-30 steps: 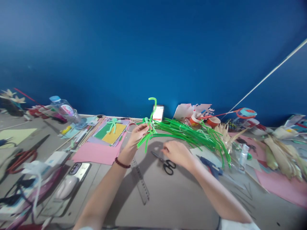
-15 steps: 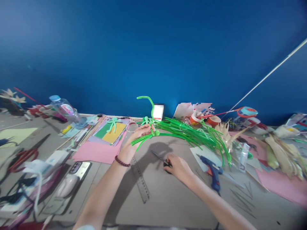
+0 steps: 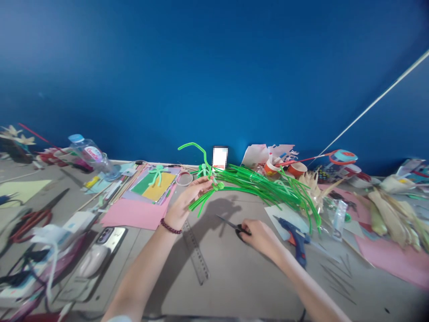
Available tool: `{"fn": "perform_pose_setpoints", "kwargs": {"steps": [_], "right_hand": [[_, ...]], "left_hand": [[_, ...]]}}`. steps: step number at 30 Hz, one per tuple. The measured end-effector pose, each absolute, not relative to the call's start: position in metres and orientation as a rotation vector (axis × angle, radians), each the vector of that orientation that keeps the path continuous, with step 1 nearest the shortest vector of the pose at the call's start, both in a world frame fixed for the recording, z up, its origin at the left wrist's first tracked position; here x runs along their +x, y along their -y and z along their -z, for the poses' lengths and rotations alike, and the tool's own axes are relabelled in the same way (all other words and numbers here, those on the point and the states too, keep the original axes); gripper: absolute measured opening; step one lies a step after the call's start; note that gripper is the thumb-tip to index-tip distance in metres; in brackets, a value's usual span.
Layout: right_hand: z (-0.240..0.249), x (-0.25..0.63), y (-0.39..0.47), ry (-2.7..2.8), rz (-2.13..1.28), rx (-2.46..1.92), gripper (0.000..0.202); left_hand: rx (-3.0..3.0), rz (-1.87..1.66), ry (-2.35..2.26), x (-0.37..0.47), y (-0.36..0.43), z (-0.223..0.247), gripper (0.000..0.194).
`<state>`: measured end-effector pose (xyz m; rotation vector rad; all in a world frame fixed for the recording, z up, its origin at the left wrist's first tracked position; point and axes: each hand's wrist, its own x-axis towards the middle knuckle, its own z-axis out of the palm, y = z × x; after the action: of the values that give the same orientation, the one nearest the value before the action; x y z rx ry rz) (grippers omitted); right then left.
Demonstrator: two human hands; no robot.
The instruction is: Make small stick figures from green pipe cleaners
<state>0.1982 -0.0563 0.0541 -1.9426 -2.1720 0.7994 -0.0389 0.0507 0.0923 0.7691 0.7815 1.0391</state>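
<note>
My left hand (image 3: 194,194) is closed on a green pipe-cleaner figure (image 3: 218,185), held up above the table. One long bent strand rises from it and curves to the left. Black-handled scissors (image 3: 241,231) are in my right hand (image 3: 259,235), low over the table, with the blades pointing left toward the ruler side. A clear ruler (image 3: 196,255) lies on the table between my forearms. Behind the figure spreads a bundle of green pipe cleaners (image 3: 261,183). Another, lighter green figure (image 3: 157,174) rests on coloured paper to the left.
A blue glue gun (image 3: 296,239) lies right of my right hand. Pink paper (image 3: 136,214), a phone (image 3: 112,237) and a white mouse (image 3: 95,260) are on the left. Red-handled scissors (image 3: 31,223) sit farther left, below a plastic bottle (image 3: 90,152). Corn husks (image 3: 395,217) lie at right.
My right hand has drawn the scissors a little to the right. The long strand of the figure in my left hand has tipped left and lower.
</note>
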Motion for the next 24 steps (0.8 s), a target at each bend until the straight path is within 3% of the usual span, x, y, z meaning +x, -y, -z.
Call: {"fn": "perform_pose_setpoints", "kwargs": {"steps": [7, 14, 24], "right_hand": [[-0.055, 0.24, 0.042, 1.605, -1.293, -1.698, 0.025], [-0.07, 0.244, 0.013, 1.685, -1.026, -1.517, 0.026], [-0.069, 0.203, -0.025, 1.803, -1.139, -1.216, 0.026]], "left_hand": [[0.727, -1.069, -0.711, -0.039, -0.053, -0.09, 0.023], [0.777, -1.008, -0.625, -0.036, -0.053, -0.088, 0.024], [0.963, -0.97, -0.664, -0.034, -0.036, -0.103, 0.024]]}}
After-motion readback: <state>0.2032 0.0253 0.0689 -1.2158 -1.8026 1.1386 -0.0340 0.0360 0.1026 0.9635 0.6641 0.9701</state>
